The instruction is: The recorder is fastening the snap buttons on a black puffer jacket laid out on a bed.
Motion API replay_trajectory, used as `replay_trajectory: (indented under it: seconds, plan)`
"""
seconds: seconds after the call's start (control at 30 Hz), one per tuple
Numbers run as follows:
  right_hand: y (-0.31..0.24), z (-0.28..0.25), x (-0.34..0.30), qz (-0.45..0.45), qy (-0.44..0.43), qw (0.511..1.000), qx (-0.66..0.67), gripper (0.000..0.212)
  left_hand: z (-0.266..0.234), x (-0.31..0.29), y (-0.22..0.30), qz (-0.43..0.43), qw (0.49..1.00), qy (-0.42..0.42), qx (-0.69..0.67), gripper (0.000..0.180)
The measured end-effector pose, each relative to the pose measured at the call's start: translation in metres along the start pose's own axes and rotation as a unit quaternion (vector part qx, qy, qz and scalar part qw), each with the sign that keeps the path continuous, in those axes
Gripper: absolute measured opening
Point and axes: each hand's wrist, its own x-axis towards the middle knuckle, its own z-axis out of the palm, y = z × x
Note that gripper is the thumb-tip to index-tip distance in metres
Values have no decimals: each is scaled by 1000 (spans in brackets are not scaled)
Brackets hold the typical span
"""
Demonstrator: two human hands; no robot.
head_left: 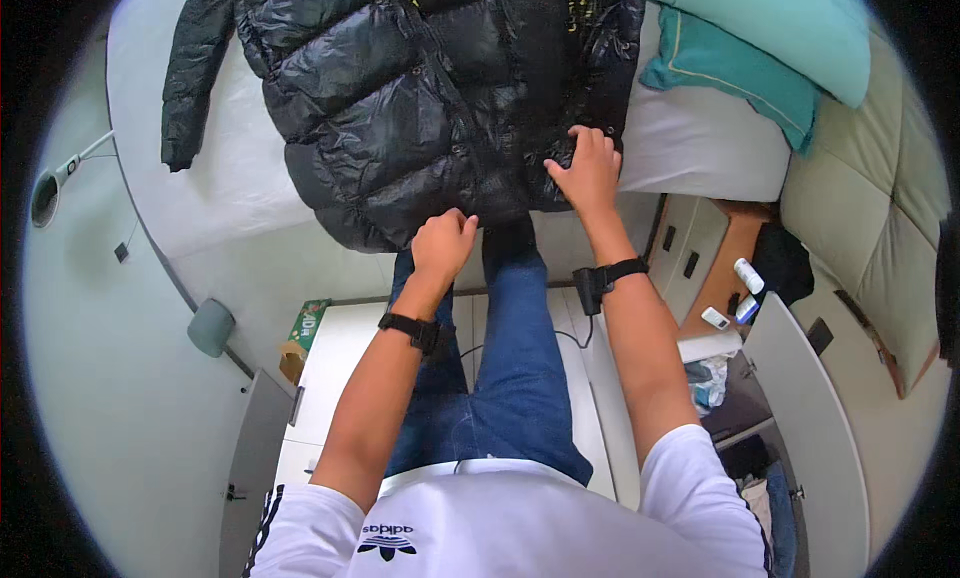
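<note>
A shiny black puffer jacket (360,108) lies spread over the bed, its hem hanging past the near edge. At that hem, left of centre, my left hand (443,244) is closed with the fabric pinched in its fingers. My right hand (590,173) rests on the jacket's lower right corner, thumb and fingers apart. One sleeve (195,108) of the jacket stretches out to the left on the sheet. Each of my wrists wears a black strap, and a cable hangs from the right one.
The bed's white sheet (690,143) shows around the jacket. Teal pillows (740,73) lie at the far right beside a padded beige headboard (850,168). A nightstand (690,243) stands to the right, near an open cabinet door (810,418). White drawers (345,368) are at lower left.
</note>
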Motion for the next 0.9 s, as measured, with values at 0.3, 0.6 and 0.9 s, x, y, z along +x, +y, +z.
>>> replay_trajectory:
  seconds: [0.3, 0.6, 0.9]
  plan:
    - [-12, 11, 15, 37, -10, 998, -44, 63, -43, 41, 24, 314, 931, 187, 16, 29]
    - [21, 18, 5, -34, 1, 998, 45, 24, -84, 114, 42, 358, 887, 6, 292, 35]
    - [7, -16, -25, 76, -3, 946, 316, 13, -103, 112, 34, 555, 764, 46, 325, 19]
